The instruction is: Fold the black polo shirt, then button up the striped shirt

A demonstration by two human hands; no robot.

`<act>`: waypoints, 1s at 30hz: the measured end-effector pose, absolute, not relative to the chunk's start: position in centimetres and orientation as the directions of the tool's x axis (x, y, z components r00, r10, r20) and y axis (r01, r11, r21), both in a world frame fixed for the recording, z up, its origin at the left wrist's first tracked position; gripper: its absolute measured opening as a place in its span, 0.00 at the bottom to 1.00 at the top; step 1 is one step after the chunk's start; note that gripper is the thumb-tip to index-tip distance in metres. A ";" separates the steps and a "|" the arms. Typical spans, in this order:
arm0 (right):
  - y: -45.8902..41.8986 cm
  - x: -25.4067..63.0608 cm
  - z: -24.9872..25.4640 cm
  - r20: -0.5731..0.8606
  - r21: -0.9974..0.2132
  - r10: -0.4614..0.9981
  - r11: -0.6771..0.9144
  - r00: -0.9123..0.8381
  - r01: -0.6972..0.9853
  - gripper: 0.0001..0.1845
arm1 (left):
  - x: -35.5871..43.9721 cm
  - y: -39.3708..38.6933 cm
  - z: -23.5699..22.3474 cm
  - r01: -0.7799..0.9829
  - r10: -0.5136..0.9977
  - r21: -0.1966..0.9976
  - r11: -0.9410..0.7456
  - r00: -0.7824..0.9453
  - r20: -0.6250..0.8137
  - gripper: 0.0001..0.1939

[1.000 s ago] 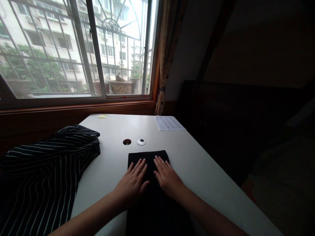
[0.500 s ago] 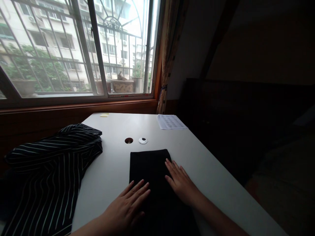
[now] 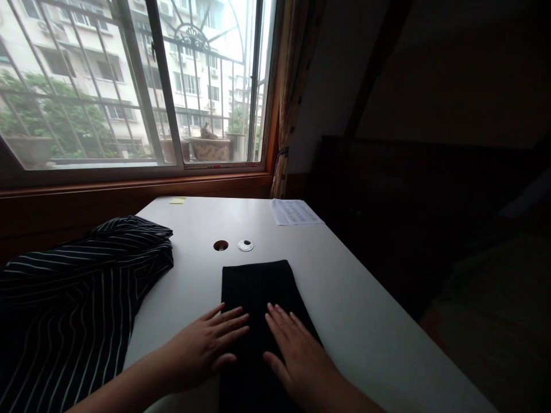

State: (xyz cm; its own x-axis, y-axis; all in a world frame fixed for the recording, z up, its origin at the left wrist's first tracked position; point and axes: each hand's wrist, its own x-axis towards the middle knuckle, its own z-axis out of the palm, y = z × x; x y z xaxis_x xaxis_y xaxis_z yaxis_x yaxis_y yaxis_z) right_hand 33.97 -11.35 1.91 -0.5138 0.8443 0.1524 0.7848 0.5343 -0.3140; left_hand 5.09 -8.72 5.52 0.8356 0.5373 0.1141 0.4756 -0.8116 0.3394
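A black piece of folded cloth [image 3: 258, 281], its exact kind of garment hard to make out, lies flat and lengthwise on the white table [image 3: 344, 298]. On its left side rests my left hand [image 3: 200, 344], open, fingers spread and pointing right across the cloth. My right hand [image 3: 297, 350] is also open and lies palm down on the cloth's right part, fingertips pointing away from me. Neither hand grips anything. The near end of the cloth runs out of the bottom of the view, partly behind my right hand.
A dark striped garment [image 3: 94, 287] lies heaped over the table's left edge. Beyond the cloth are a round hole [image 3: 221, 245] and a white round cap [image 3: 245, 245]. Printed papers [image 3: 296, 212] and a yellow sticky note [image 3: 177, 201] lie at the far edge, below a barred window [image 3: 206, 86].
My right hand has slid from the cloth's right edge toward me and inward. My left hand has shifted a little left and away from me. The view has turned slightly.
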 end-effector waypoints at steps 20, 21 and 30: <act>-10.0 29.6 4.5 0.059 -0.251 0.867 0.493 -0.495 0.833 0.31 | 2.7 -3.6 0.5 0.626 0.636 0.126 -0.770 0.734 0.238 0.28; -10.1 29.2 4.1 0.051 -0.250 0.861 0.501 -0.506 0.828 0.31 | 2.5 -3.6 0.5 0.624 0.635 0.128 -0.771 0.734 0.243 0.28; -10.0 33.1 1.9 0.076 -0.247 0.882 0.469 -0.465 0.848 0.34 | 2.5 -4.5 1.4 0.564 0.581 0.143 -0.814 0.791 0.192 0.28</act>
State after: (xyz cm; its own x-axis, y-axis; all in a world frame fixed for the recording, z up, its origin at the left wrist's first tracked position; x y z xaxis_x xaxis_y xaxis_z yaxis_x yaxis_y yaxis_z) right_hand 33.11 -9.99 1.88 -0.4651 0.8820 0.0759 0.8483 0.4686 -0.2465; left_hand 2.50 -4.47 1.39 0.7906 0.5815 0.1922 0.5636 -0.8136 0.1430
